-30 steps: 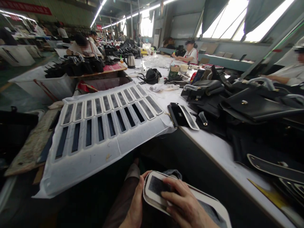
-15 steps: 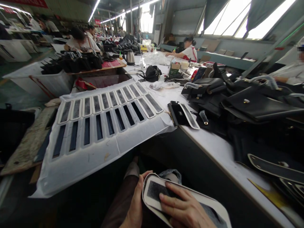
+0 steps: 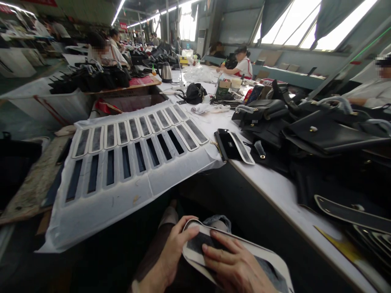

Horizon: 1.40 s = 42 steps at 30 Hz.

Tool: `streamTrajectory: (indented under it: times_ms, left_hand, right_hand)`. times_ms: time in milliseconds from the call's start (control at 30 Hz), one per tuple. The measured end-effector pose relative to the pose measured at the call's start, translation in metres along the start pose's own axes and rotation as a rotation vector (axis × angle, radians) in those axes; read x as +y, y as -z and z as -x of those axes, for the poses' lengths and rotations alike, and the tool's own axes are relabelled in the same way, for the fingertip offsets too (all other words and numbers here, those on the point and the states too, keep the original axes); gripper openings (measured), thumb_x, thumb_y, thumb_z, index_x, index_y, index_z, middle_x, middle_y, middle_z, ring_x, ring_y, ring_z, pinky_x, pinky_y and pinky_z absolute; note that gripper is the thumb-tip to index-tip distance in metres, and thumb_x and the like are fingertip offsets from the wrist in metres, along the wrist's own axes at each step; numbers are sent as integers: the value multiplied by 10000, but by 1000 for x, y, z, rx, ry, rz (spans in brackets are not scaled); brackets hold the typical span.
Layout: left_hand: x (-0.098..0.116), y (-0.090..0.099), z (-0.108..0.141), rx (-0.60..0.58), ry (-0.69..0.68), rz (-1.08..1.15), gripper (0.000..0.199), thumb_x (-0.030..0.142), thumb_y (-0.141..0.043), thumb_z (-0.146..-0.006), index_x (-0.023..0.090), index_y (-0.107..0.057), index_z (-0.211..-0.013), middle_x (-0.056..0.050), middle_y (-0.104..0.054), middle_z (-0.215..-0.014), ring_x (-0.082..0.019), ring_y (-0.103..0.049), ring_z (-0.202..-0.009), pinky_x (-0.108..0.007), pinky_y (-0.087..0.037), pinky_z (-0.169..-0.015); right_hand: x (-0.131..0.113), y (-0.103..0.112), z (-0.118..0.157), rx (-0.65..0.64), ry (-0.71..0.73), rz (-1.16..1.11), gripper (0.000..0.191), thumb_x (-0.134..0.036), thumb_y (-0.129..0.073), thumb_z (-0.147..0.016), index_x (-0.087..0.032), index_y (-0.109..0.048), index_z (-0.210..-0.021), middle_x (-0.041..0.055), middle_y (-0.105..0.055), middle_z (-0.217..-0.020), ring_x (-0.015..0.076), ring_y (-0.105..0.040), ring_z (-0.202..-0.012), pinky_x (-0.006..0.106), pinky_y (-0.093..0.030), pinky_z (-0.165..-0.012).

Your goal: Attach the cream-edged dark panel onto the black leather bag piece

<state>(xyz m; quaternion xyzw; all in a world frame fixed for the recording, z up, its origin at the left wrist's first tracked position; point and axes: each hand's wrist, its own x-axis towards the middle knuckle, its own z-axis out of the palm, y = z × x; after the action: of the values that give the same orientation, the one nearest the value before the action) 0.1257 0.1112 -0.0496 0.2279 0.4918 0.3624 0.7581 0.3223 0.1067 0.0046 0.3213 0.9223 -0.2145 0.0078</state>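
A long piece with rounded ends, a pale rim and a dark middle strip [image 3: 275,260], lies over my lap at the bottom. My left hand [image 3: 172,252] grips its left end, thumb on top and fingers round the edge. My right hand [image 3: 235,260] lies on its upper face with the fingers spread, pressing on the dark strip. The underside of the piece is hidden. On the white sheet [image 3: 122,211] to the left lie two rows of similar pale-rimmed strips [image 3: 110,135] and dark slots.
Black bags [image 3: 332,126] are heaped on the white table [image 3: 259,179] at the right. A black wallet-like item [image 3: 227,145] with a strip lies near the table's corner. A kettle [image 3: 166,73] and several people are farther back.
My left thumb has moved from beside the piece onto its upper left end, and the left hand has turned over it. My right hand stays on the strip.
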Motion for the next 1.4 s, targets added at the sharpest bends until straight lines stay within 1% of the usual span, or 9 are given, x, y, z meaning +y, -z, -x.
streamTrajectory:
  times_ms: [233, 400, 567, 700, 867, 967, 1233, 1333, 1400]
  left_hand:
    - [9, -8, -4, 126, -40, -299, 288, 342, -576, -744, 204, -634, -991, -8, -646, -908, -212, -547, -896, -313, -405, -803]
    - [10, -11, -2, 158, -47, -323, 281, 309, -561, -745, 209, -639, -997, -10, -639, -954, -222, -545, -937, -316, -403, -835]
    - [13, -13, 0, 185, -80, -377, 266, 303, -575, -740, 205, -663, -970, -10, -648, -931, -222, -548, -938, -296, -403, -809]
    - [11, -13, -2, 144, -53, -333, 284, 337, -575, -755, 207, -646, -998, -10, -653, -883, -214, -567, -862, -296, -414, -752]
    - [10, -10, -4, 126, -18, -326, 396, 438, -617, -763, 213, -617, -1090, -25, -688, -925, -225, -599, -848, -298, -433, -736]
    - [10, -9, -6, 103, -8, -307, 427, 460, -647, -747, 209, -618, -1091, -35, -694, -958, -234, -616, -859, -298, -446, -740]
    - [11, -10, -4, 94, -22, -319, 446, 452, -646, -750, 207, -591, -1118, -34, -687, -929, -215, -605, -820, -295, -454, -732]
    - [12, -9, -2, 104, -47, -343, 420, 437, -636, -752, 207, -598, -1102, -36, -680, -938, -211, -604, -822, -298, -450, -747]
    - [13, -9, -1, 106, -63, -370, 394, 407, -621, -756, 206, -600, -1095, -40, -677, -961, -215, -602, -857, -302, -442, -771]
  right_hand:
    - [-2, -9, 0, 118, 57, 169, 249, -193, -630, -875, -249, -698, -1109, -49, -680, -1228, 350, -626, -1146, 418, -641, -777]
    - [2, -17, 3, 199, 34, 40, 243, -180, -629, -853, -254, -699, -1073, -29, -708, -1188, 337, -623, -1159, 418, -611, -862]
    - [6, -12, 10, 565, -97, -455, 201, -150, -528, -911, -239, -685, -999, 30, -750, -1028, 191, -694, -1012, 263, -564, -898]
    - [21, -6, 36, 783, -307, -504, 158, -203, -581, -919, -266, -693, -1011, 38, -723, -1036, 181, -679, -983, 246, -553, -847]
    - [40, -13, 86, 691, -729, -492, 249, -353, -642, -845, -233, -736, -1041, 92, -710, -1115, 282, -621, -1111, 412, -488, -974]
    - [42, -19, 97, 565, -859, -679, 302, -415, -608, -848, -203, -750, -1010, 83, -736, -1026, 274, -661, -983, 378, -504, -875]
    - [55, -20, 87, 484, -871, -659, 315, -355, -537, -866, -165, -710, -684, 5, -633, -592, 170, -572, -594, 266, -388, -554]
    - [49, -13, 84, 509, -790, -496, 280, -322, -512, -910, -176, -701, -766, 31, -677, -709, 192, -622, -684, 278, -456, -619]
    - [36, -9, 77, 562, -595, -341, 224, -281, -484, -954, -191, -689, -952, 66, -707, -923, 206, -650, -855, 294, -503, -756]
